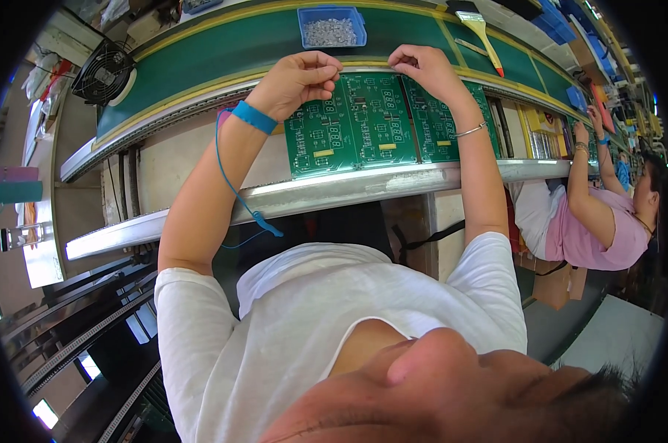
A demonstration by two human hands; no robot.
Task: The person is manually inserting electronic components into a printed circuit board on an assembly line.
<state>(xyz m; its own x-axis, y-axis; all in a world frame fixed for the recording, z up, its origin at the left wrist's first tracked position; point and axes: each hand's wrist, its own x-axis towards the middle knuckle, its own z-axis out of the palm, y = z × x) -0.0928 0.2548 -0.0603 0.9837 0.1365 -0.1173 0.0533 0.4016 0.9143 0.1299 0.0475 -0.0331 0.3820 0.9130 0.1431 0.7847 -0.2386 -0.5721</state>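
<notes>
Green circuit boards (380,125) lie side by side across the metal rails in front of me, with display parts and small yellow parts on them. My left hand (298,81), with a blue wrist strap (254,117) and coiled cord, is at their far left corner. Its thumb and index finger are pinched together; whatever they hold is too small to make out. Over the far edge of the right boards, my right hand (431,71) has thumb and forefinger close together, their contents also unclear. Beyond both hands, a blue bin (332,28) holds many small clear parts.
A green conveyor belt (230,57) runs behind the rails. On it at the right lies a brush (478,35) with a yellow handle. A black fan (105,71) stands at the left end. At the right, a co-worker in pink (596,229) reaches over the same line.
</notes>
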